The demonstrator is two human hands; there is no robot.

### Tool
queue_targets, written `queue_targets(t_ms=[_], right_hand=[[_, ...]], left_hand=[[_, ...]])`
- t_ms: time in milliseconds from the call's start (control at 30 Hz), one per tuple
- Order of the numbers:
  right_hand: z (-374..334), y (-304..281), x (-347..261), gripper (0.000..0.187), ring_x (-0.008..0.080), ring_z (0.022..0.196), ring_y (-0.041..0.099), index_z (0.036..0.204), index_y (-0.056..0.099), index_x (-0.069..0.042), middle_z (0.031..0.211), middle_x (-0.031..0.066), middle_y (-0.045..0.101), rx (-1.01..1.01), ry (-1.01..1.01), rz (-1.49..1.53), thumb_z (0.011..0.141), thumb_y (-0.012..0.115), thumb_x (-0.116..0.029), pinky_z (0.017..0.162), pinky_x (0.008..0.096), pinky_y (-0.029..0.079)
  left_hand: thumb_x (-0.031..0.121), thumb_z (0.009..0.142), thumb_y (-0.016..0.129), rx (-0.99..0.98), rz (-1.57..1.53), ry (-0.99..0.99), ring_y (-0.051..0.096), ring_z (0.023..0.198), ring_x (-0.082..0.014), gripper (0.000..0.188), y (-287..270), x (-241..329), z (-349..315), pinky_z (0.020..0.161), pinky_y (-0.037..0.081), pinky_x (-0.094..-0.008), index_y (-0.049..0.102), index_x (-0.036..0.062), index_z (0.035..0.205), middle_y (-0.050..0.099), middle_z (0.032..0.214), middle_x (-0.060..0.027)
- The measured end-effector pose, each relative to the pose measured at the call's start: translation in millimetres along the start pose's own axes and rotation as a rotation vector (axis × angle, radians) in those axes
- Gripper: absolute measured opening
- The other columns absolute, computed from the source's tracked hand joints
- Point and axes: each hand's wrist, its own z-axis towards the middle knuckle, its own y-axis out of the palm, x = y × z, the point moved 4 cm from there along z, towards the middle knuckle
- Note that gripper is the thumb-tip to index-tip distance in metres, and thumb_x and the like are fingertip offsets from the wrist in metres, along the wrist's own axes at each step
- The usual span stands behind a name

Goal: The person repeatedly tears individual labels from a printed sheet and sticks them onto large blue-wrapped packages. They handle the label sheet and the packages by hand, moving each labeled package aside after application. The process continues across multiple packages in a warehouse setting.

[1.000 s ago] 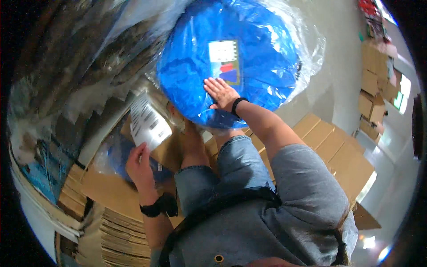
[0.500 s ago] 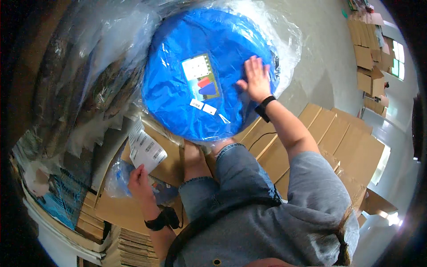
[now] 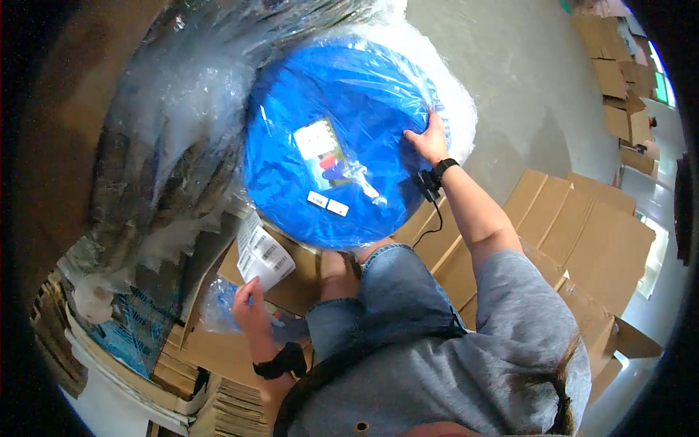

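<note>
A large round blue bag (image 3: 371,135) in clear plastic stands in front of my legs, its flat face toward me. A printed picture card (image 3: 314,140) and two small white stickers show on that face. My right hand (image 3: 431,142) grips the bag's right edge, thumb on the face and fingers at the rim. Pinched between the fingers of my left hand (image 3: 251,309) is a sheet of white barcode labels (image 3: 263,255). It is held just below the bag's lower left edge, above a cardboard box (image 3: 302,269).
Plastic-wrapped goods (image 3: 167,138) crowd the left side. Cardboard boxes (image 3: 590,226) stand to my right, with more boxes (image 3: 611,73) farther off. A small plastic-bagged item (image 3: 217,306) lies by my left hand, and flattened cardboard (image 3: 237,408) is stacked below.
My right hand has gone from lying flat on the blue bag to gripping its right edge. The bag appears slightly lower in view. My left hand still holds the label sheet.
</note>
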Motion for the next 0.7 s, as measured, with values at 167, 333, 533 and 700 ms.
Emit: queue_targets(t_ms=[167,333,533,700], right_hand=[[51,-1,42,0.073,0.0223,0.086,0.057,0.103,0.056,0.005,0.096,0.0127,0.061,-0.561,0.354,0.323,0.051,0.081,-0.040,0.078,0.0321,0.044],[23,-15,-4,0.060,0.0211,0.094,0.055,0.113,0.052,0.000,0.106,0.0099,0.058,-0.826,0.149,0.703,0.062,0.078,-0.016,0.085,0.0325,0.043],[-35,-28,-9,0.051,0.0245,0.085,0.060,0.112,0.049,0.004,0.101,0.0141,0.060,-0.788,0.343,0.897,0.067,0.071,-0.005,0.075,0.0369,0.050],[-53,-25,-17,0.044,0.0288,0.088,0.059,0.112,0.048,0.005,0.103,0.0163,0.058,-0.889,0.479,1.061,0.070,0.061,0.002,0.078,0.0420,0.050]], left_hand=[[0.005,0.077,0.059,0.004,-0.179,-0.067,0.055,0.081,-0.0139,0.015,3,0,-9,0.073,0.043,-0.0256,0.064,-0.0020,0.090,0.059,0.086,-0.0069],[0.007,0.079,0.059,0.086,-0.037,-0.169,0.055,0.076,-0.0112,0.015,-5,27,-29,0.058,0.049,-0.0242,0.064,0.0004,0.091,0.058,0.085,-0.0048],[0.006,0.080,0.058,0.262,-0.131,-0.192,0.054,0.076,-0.0119,0.014,1,47,-69,0.067,0.045,-0.0238,0.064,-0.0021,0.089,0.059,0.083,-0.0046],[0.007,0.081,0.057,0.446,-0.156,-0.034,0.055,0.079,-0.0128,0.014,-11,46,-101,0.074,0.042,-0.0246,0.064,-0.0024,0.090,0.060,0.084,-0.0051]])
